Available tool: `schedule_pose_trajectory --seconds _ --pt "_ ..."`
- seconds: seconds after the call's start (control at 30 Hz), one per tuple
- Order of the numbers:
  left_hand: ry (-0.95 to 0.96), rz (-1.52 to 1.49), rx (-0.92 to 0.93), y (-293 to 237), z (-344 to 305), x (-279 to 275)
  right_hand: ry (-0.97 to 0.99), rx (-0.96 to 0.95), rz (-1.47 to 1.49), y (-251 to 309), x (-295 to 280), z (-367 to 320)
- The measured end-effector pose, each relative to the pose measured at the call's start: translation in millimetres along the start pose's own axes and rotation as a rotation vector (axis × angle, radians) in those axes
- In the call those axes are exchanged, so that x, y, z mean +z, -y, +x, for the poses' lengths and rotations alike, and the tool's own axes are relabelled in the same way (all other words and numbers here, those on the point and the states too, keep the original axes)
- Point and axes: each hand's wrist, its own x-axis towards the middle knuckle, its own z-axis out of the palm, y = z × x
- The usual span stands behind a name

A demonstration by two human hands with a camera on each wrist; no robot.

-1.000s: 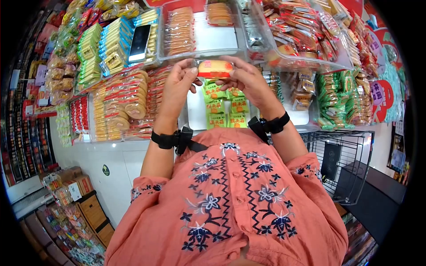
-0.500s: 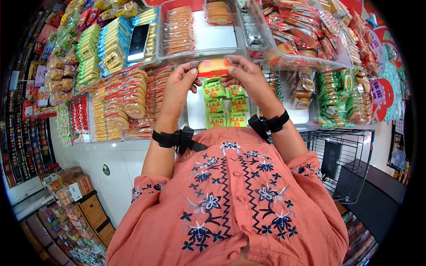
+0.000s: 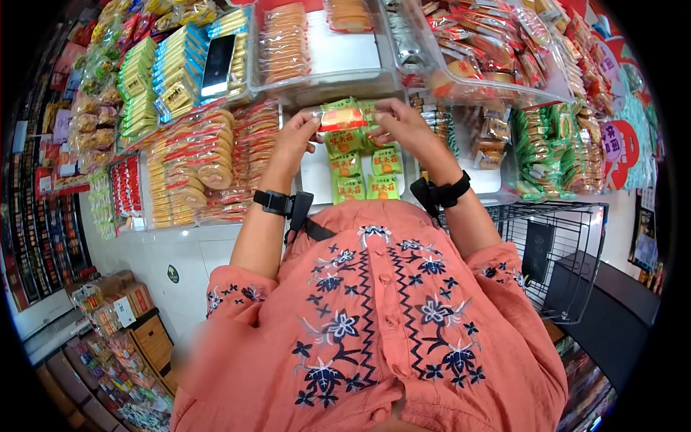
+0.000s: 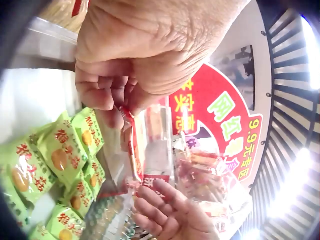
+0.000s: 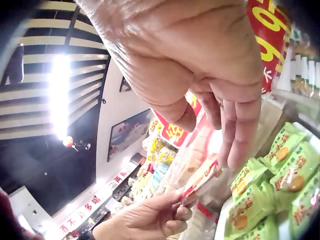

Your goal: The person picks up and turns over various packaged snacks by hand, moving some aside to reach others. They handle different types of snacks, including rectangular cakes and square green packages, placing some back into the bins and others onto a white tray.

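A clear-wrapped biscuit packet (image 3: 342,117) with a red lower band is held up over the display. My left hand (image 3: 296,135) pinches its left end between thumb and fingers. At the other end is my right hand (image 3: 404,128), its fingers loosely bent, with the thumb apart from them in the right wrist view. The packet's end lies close by the right fingertips (image 5: 225,162). Below and behind it, green snack packets (image 3: 347,167) with red lettering lie in rows in a white-bottomed bin (image 3: 314,173).
A clear tray (image 3: 345,61) of upright wrapped biscuits stands just beyond the hands. A phone (image 3: 218,65) lies on snack packs at the back left. Bagged round biscuits (image 3: 212,147) fill the bin to the left. A black wire cart (image 3: 558,252) stands at right.
Both hands pinched the packet's ends earlier; the right fingers have now loosened and drawn off its end. The packet has shifted slightly down and overlaps the green packets in the head view.
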Motion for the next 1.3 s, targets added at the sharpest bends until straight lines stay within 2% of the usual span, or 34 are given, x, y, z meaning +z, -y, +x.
schedule_pose_trajectory --seconds 0.2,0.37,0.4,0.5,0.57,0.6,0.63,0.67,0.73,0.87,0.9,1.0,1.2,1.23,1.3 --pt "0.046 0.073 -0.125 36 15 -8 0.037 0.035 -0.063 -11 -1 -9" --pt "0.022 0.169 -0.138 44 19 -8 0.08 0.021 -0.05 -4 0 -18" --pt "0.01 0.211 -0.125 42 17 -6 0.109 0.017 -0.053 -1 -1 -20" --pt "-0.029 0.582 0.104 59 24 -16 0.246 0.011 0.052 19 -17 -36" --pt "-0.117 0.544 0.172 50 17 -17 0.351 0.012 0.169 60 -28 -59" --pt "-0.108 0.567 0.144 45 20 -24 0.369 -0.027 0.214 77 -35 -70" --pt "-0.108 0.481 0.144 41 23 -27 0.339 -0.068 0.195 100 -43 -86" --pt "-0.103 0.448 0.099 9 8 -16 0.316 -0.105 0.181 122 -52 -100" --pt "-0.093 0.427 0.122 -14 5 -17 0.22 -0.253 0.154 151 -79 -121" --pt "-0.103 0.354 0.17 -61 -16 1 -0.394 -0.597 -0.096 194 -133 -132" --pt "-0.1 0.336 0.188 -68 -21 7 -0.57 -0.588 -0.098 199 -149 -127" --pt "-0.094 0.307 0.205 -79 -29 18 -0.857 -0.691 -0.37 190 -211 -100" --pt "-0.068 0.265 0.219 -73 -30 16 -0.963 -0.574 -1.044 172 -254 -68" --pt "-0.068 0.264 0.213 -71 -29 14 -0.96 -0.485 -1.095 173 -256 -66" --pt "-0.061 0.26 0.202 -66 -29 12 -0.951 -0.466 -1.162 168 -261 -61"
